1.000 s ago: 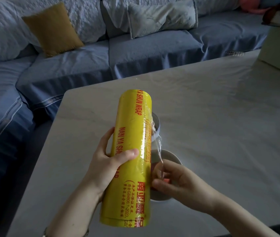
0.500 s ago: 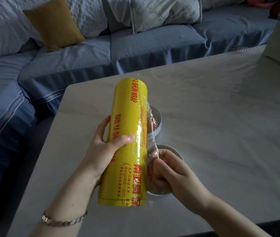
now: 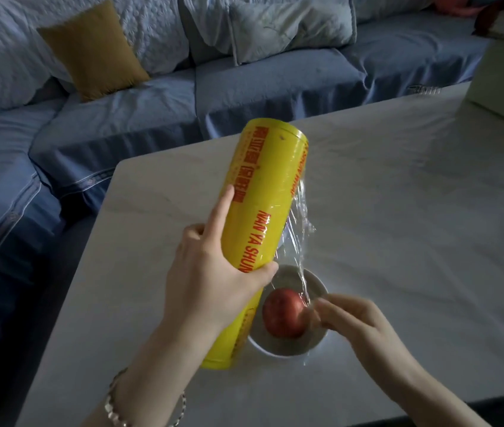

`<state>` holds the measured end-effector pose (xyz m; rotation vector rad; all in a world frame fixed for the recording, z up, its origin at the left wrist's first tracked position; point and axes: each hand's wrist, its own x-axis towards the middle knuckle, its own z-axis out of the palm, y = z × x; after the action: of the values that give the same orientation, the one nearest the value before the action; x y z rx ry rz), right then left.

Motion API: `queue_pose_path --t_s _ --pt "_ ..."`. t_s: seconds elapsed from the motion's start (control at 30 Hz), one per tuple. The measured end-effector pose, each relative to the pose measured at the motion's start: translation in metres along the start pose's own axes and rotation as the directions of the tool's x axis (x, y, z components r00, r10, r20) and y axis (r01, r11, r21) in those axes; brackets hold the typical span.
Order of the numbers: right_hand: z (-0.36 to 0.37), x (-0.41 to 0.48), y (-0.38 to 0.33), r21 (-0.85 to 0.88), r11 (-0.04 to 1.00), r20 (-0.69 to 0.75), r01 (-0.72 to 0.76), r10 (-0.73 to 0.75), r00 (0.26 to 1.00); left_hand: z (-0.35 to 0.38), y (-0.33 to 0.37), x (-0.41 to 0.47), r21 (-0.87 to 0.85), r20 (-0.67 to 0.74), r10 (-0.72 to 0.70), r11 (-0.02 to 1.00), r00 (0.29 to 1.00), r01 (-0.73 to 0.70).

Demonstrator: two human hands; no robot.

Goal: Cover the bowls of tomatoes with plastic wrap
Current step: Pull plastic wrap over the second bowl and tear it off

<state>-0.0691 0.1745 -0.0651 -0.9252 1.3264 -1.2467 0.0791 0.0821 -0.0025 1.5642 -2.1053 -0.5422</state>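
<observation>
Our left hand (image 3: 210, 282) grips the yellow roll of wrap (image 3: 263, 211), forefinger straight along it, tilted just above the bowl (image 3: 317, 280). Our right hand (image 3: 355, 318) pinches the film (image 3: 300, 229) by its loose end over the bowl, touching the tomato (image 3: 283, 312) inside. The bowl sits on the table (image 3: 398, 195).

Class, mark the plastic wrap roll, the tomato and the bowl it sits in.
plastic wrap roll (image 3: 263, 192): head view, yellow label at mid-roll.
tomato (image 3: 283, 312): head view, middle of its red skin.
bowl (image 3: 287, 349): head view, bare near wall.
</observation>
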Motion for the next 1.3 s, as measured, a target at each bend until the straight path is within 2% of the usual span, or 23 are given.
queue_pose_path --t_s 0.13,0.23,0.3,0.4,0.5,0.57,0.6,0.7,0.8,0.87,1.0,1.1,1.17,1.23,1.3 --pt "-0.021 0.016 -0.001 0.195 0.979 -0.105 -0.053 0.074 0.992 0.000 0.022 0.001 -0.005 0.017 0.118 0.993 0.993 -0.117" --pt "-0.028 0.032 -0.009 0.351 0.935 -0.063 -0.052 0.079 0.995 0.003 0.036 0.003 -0.024 0.043 0.160 0.987 0.986 -0.159" --pt "-0.031 0.035 -0.016 0.415 0.910 -0.048 -0.004 0.027 0.998 0.005 0.044 0.002 -0.013 0.046 0.187 0.982 0.981 -0.187" --pt "-0.031 0.025 -0.026 0.438 0.890 -0.154 0.126 -0.063 0.986 0.011 0.048 0.001 0.028 0.057 0.201 0.979 0.978 -0.203" --pt "-0.032 0.015 -0.032 0.480 0.860 -0.226 0.175 -0.071 0.971 0.022 0.054 -0.002 0.133 0.085 0.184 0.972 0.979 -0.195" --pt "-0.033 0.012 -0.037 0.467 0.867 -0.258 0.176 -0.057 0.964 0.028 0.058 -0.005 0.130 0.147 0.144 0.978 0.979 -0.163" --pt "-0.036 0.011 -0.038 0.459 0.871 -0.273 0.177 -0.051 0.961 0.030 0.060 -0.005 0.075 0.174 0.127 0.987 0.977 -0.142" --pt "-0.051 0.012 -0.042 0.451 0.880 -0.283 0.151 -0.019 0.959 0.034 0.061 0.001 -0.210 0.263 0.100 0.977 0.960 -0.044" --pt "-0.069 0.012 -0.042 0.444 0.893 -0.258 0.082 0.040 0.965 0.035 0.057 0.010 -0.453 0.411 0.091 0.884 0.907 0.117" --pt "-0.077 0.011 -0.037 0.477 0.878 -0.231 0.031 0.092 0.969 0.035 0.056 0.013 -0.556 0.497 0.100 0.799 0.862 0.228" --pt "-0.075 0.008 -0.019 0.511 0.857 -0.179 -0.068 0.183 0.967 0.042 0.058 0.010 -0.578 0.609 0.126 0.746 0.783 0.330" --pt "-0.071 0.007 -0.012 0.491 0.868 -0.144 -0.075 0.166 0.976 0.051 0.056 0.009 -0.578 0.711 0.105 0.650 0.695 0.493" --pt "-0.072 0.007 -0.013 0.444 0.893 -0.128 -0.072 0.142 0.981 0.051 0.053 0.006 -0.590 0.738 0.133 0.603 0.662 0.536" --pt "-0.071 0.009 -0.015 0.390 0.919 -0.121 -0.067 0.123 0.985 0.052 0.048 0.002 -0.612 0.728 0.156 0.585 0.667 0.532" --pt "-0.066 0.013 -0.016 0.303 0.951 -0.172 -0.054 0.110 0.979 0.051 0.045 -0.002 -0.652 0.689 0.174 0.573 0.704 0.497"
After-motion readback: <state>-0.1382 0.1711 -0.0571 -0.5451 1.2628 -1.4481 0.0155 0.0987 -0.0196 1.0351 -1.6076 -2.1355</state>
